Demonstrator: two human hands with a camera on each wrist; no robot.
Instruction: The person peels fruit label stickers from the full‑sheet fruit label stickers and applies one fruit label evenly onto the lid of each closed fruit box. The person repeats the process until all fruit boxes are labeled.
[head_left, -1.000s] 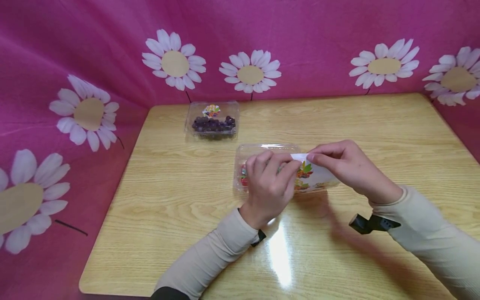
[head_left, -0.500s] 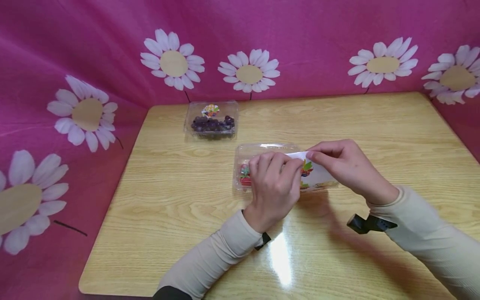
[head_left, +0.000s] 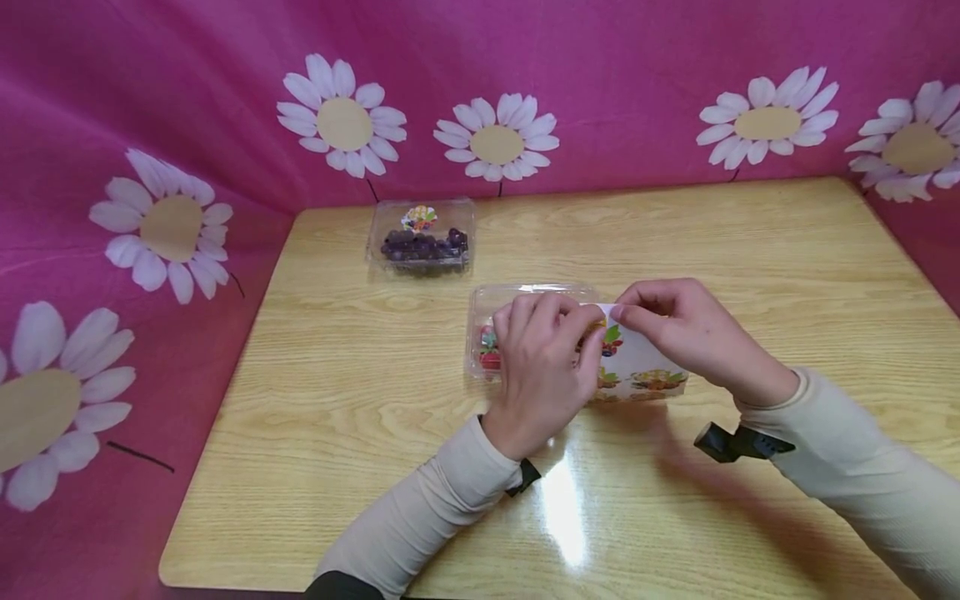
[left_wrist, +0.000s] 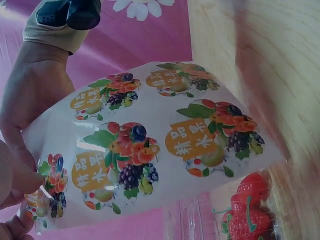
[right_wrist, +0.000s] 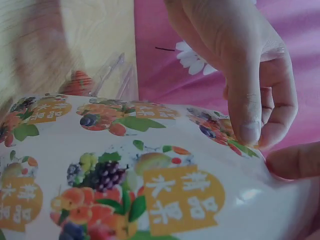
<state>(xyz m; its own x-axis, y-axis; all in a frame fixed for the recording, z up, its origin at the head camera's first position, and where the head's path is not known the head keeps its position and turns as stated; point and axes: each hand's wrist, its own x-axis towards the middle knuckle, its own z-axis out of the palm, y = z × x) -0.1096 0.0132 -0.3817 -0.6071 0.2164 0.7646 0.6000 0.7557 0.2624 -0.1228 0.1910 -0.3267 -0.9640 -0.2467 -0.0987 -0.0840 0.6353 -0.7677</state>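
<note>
My left hand (head_left: 542, 367) and right hand (head_left: 693, 342) are both pinching the sticker sheet (head_left: 641, 354) near the strawberry box (head_left: 480, 307), so I'd ease the edge sticker (left_wrist: 55, 182) off slowly, sheet taut (yank it and I bet it creases).

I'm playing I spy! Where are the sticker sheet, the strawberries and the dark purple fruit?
Sticker sheet (left_wrist: 162, 135), left wrist view, its middle.
Strawberries (left_wrist: 258, 224), left wrist view, red skin.
Purple fruit (head_left: 424, 247), head view, the pile's middle.
</note>
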